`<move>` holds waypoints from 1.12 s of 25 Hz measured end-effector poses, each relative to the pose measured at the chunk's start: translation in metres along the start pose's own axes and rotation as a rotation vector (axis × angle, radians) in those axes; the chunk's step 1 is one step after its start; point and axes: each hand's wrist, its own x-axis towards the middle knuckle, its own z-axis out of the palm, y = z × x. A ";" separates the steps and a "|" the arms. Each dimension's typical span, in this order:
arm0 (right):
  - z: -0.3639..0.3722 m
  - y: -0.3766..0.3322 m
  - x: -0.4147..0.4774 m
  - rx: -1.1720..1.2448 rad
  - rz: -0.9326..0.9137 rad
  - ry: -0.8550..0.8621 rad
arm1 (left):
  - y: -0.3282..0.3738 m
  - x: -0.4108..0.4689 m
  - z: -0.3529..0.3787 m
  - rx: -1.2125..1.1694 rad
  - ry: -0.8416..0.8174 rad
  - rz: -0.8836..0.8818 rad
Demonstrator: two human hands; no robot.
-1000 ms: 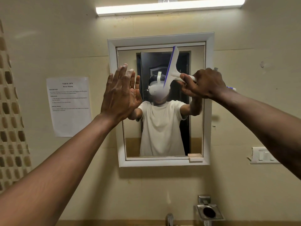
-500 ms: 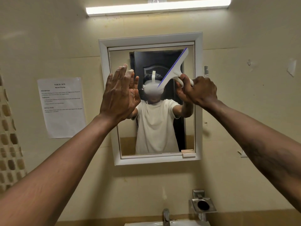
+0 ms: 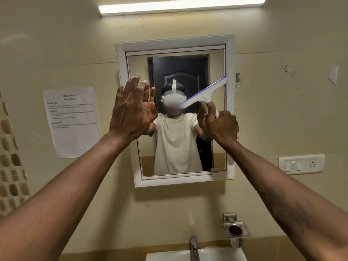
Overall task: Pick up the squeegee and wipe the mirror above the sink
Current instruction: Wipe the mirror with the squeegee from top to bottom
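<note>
The print on the paper sheet (image 3: 71, 121) is too small and blurred to read past its headings. The sink (image 3: 195, 255) is cut off by the bottom edge. The right hand (image 3: 219, 125) hides most of the squeegee (image 3: 203, 96) handle.

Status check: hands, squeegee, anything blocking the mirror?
Right hand gripping squeegee handle, blade tilted across mirror, upper right. Left hand open, flat at the mirror's left edge. Nothing else in the way.
</note>
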 end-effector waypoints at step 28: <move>-0.075 -0.096 0.037 -0.391 -0.804 -0.303 | -0.005 0.002 -0.007 -0.038 0.087 0.031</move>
